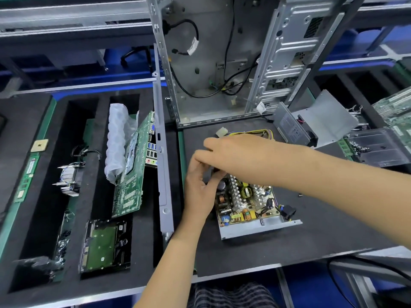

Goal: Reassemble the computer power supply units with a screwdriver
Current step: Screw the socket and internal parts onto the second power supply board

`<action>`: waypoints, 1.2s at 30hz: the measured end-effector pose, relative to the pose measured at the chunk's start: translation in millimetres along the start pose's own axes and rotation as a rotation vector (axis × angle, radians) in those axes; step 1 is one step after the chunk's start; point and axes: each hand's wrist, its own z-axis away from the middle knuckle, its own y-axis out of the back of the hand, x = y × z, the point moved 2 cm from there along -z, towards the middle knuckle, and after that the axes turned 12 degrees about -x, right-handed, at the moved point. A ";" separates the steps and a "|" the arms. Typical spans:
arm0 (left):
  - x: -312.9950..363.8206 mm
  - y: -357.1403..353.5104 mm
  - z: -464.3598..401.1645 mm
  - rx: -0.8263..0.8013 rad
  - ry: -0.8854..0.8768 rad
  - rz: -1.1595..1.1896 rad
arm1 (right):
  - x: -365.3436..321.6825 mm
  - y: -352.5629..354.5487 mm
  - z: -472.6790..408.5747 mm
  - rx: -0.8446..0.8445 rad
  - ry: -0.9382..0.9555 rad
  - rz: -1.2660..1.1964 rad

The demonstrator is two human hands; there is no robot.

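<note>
Both hands [213, 170] seemingly pinch a grey part; power supply [249, 205] lies open-side up.

Two hands at work: left hand [198, 192], right hand [231, 154]. One opened power supply [246, 203] with bare circuit board. One grey supply cover [315, 123]. One stripped computer case [222, 58]. One motherboard [135, 165]. One hard drive [104, 245]. One heatsink [69, 178]. Two memory sticks: [26, 176], [345, 147]. One loose screw [300, 195].
</note>
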 end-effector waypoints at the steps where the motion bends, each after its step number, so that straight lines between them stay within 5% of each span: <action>1: -0.5 0.5 1.2 -0.013 -0.003 0.013 | -0.1 0.1 0.0 -0.017 -0.004 0.012; 7: -9.5 -2.5 -3.2 0.024 0.069 -0.045 | -9.5 -4.5 -5.6 0.062 -0.188 0.040; 13: -6.8 6.4 1.8 0.014 0.029 -0.070 | 3.9 -10.7 5.0 0.154 -0.001 0.056; 19: -1.0 -3.5 1.7 0.085 0.046 -0.036 | -0.5 -3.7 -11.0 0.100 -0.206 0.071; 24: 2.4 1.4 1.6 0.024 0.006 0.019 | 11.3 -5.4 0.1 0.068 0.087 0.032; 31: -3.3 -4.1 1.0 0.015 0.106 -0.032 | 1.7 -3.1 -6.6 0.111 -0.124 0.117; 36: 4.8 -1.6 2.9 -0.016 0.043 0.012 | 8.4 -8.4 1.9 0.082 0.049 0.037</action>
